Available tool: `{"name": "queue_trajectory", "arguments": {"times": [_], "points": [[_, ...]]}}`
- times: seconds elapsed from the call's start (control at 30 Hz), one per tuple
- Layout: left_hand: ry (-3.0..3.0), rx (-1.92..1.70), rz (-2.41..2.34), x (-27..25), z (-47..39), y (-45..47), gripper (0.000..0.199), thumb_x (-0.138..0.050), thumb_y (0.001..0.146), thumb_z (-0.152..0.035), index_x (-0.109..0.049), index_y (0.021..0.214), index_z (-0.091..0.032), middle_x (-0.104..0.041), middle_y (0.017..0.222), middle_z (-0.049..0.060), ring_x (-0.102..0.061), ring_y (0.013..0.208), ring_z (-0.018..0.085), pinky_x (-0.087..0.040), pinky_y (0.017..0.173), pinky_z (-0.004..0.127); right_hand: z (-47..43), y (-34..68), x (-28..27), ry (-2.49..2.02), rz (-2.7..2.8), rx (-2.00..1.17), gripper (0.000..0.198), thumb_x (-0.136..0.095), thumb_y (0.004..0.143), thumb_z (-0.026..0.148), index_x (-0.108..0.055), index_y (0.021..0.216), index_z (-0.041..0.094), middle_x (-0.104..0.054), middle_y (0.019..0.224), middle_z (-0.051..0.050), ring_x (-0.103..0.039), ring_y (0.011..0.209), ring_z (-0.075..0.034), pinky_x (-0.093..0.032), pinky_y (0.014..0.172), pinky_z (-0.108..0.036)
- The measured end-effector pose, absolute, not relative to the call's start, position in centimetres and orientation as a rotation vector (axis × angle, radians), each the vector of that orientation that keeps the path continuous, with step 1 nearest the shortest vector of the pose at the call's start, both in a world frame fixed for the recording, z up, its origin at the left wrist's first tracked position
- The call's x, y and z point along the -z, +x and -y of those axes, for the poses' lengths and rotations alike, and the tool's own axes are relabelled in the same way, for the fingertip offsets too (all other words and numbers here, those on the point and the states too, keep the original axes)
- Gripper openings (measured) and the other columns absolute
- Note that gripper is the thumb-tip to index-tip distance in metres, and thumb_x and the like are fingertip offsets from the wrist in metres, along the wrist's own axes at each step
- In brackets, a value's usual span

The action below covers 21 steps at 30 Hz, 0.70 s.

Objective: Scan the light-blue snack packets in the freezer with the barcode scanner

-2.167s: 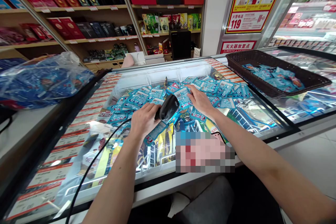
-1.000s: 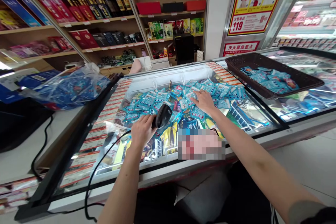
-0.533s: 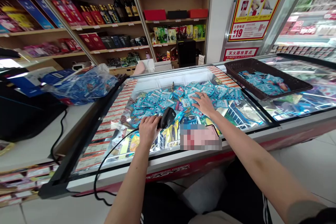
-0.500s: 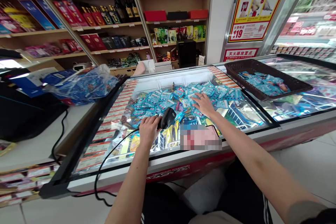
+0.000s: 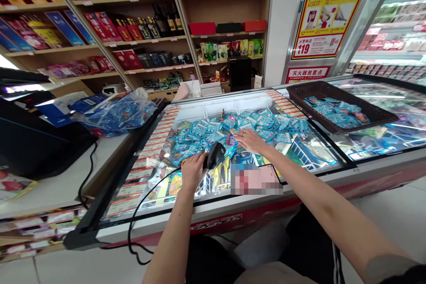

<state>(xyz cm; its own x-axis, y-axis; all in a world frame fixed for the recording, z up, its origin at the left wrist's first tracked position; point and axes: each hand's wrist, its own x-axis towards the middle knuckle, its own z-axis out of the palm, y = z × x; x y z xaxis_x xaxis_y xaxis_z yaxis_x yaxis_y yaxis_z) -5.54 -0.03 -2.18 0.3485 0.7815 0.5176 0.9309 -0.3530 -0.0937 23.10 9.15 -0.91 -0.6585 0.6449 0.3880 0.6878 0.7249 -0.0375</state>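
My left hand [image 5: 194, 171] is wrapped round the handle of a black barcode scanner [image 5: 216, 155], its head tilted towards the right. A black cable [image 5: 132, 217] runs from the scanner down over the freezer's front edge. Small blue packets [image 5: 191, 135] lie spread in a loose heap on the glass top of a chest freezer [image 5: 133, 226]. My right hand [image 5: 251, 140] is over the middle of the heap, palm down and fingers stretched out to the left. Whether its fingertips touch a packet I cannot tell. Near the front edge lies a phone [image 5: 271, 173], its screen partly blurred out.
A dark brown tray [image 5: 379, 113] with more blue packets stands on the freezer's right part. At left, a clear plastic bag [image 5: 133, 108] of blue packets sits on a counter by a black machine [image 5: 36, 137]. Shelves [image 5: 156, 40] of boxes and bottles rise behind.
My right hand has shifted left and a little nearer over the packets. My left hand still holds the scanner. The whole view has tipped slightly upward.
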Motion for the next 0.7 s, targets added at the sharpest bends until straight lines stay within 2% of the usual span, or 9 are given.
{"name": "queue_trajectory", "arguments": {"times": [0.17, 0.27, 0.43, 0.57, 0.63, 0.7], "points": [[-2.216, 0.568, 1.553, 1.9, 0.4, -5.3, 0.040, -0.052, 0.073, -0.017, -0.055, 0.112, -0.021, -0.066, 0.096, 0.007, -0.060, 0.093, 0.023, -0.041, 0.077, 0.033, -10.1, 20.7, 1.4, -0.998, 2.650, 0.103, 0.048, -0.042, 0.090, 0.026, -0.036, 0.138, 0.022, -0.038, 0.143, -0.005, -0.033, 0.130, -0.023, -0.031, 0.100, -0.040], [-2.192, 0.576, 1.593, 2.0, 0.4, -5.4, 0.044, -0.052, 0.070, -0.015, -0.054, 0.113, -0.021, -0.066, 0.098, 0.008, -0.060, 0.094, 0.023, -0.041, 0.078, 0.033, -10.6, 19.6, 2.0, -0.989, 2.684, 0.093, 0.049, -0.040, 0.091, 0.030, -0.036, 0.139, 0.021, -0.034, 0.146, -0.005, -0.031, 0.132, -0.024, -0.031, 0.101, -0.039], [-2.157, 0.561, 1.646, 2.3, 0.2, -5.6, 0.041, -0.054, 0.071, -0.019, -0.054, 0.112, -0.021, -0.066, 0.097, 0.007, -0.060, 0.093, 0.025, -0.040, 0.077, 0.034, -10.6, 19.5, 2.2, -0.994, 2.681, 0.075, 0.039, -0.042, 0.091, 0.032, -0.050, 0.128, 0.024, -0.050, 0.134, -0.005, -0.041, 0.123, -0.023, -0.032, 0.099, -0.038], [-2.111, 0.561, 1.699, 2.1, 0.1, -5.4, 0.040, -0.053, 0.072, -0.021, -0.055, 0.112, -0.021, -0.066, 0.094, 0.008, -0.060, 0.091, 0.025, -0.039, 0.076, 0.035, -10.0, 20.3, 1.6, -0.988, 2.634, 0.057, 0.030, -0.046, 0.090, 0.033, -0.061, 0.112, 0.020, -0.060, 0.118, -0.008, -0.048, 0.113, -0.022, -0.034, 0.094, -0.036], [-2.078, 0.579, 1.722, 1.9, 0.2, -5.3, 0.039, -0.053, 0.073, -0.020, -0.055, 0.112, -0.020, -0.066, 0.093, 0.008, -0.059, 0.090, 0.025, -0.039, 0.076, 0.035, -9.8, 20.5, 1.3, -1.037, 2.588, 0.030, 0.026, -0.047, 0.090, 0.033, -0.063, 0.104, 0.019, -0.064, 0.108, -0.009, -0.052, 0.106, -0.021, -0.034, 0.093, -0.036], [-2.055, 0.594, 1.730, 1.8, 0.3, -5.2, 0.038, -0.052, 0.073, -0.020, -0.055, 0.111, -0.020, -0.066, 0.092, 0.008, -0.059, 0.090, 0.025, -0.039, 0.077, 0.035, -9.9, 20.5, 1.1, -1.123, 2.516, -0.023, 0.026, -0.046, 0.090, 0.032, -0.062, 0.105, 0.019, -0.066, 0.099, -0.008, -0.056, 0.099, -0.020, -0.035, 0.091, -0.034]]}}
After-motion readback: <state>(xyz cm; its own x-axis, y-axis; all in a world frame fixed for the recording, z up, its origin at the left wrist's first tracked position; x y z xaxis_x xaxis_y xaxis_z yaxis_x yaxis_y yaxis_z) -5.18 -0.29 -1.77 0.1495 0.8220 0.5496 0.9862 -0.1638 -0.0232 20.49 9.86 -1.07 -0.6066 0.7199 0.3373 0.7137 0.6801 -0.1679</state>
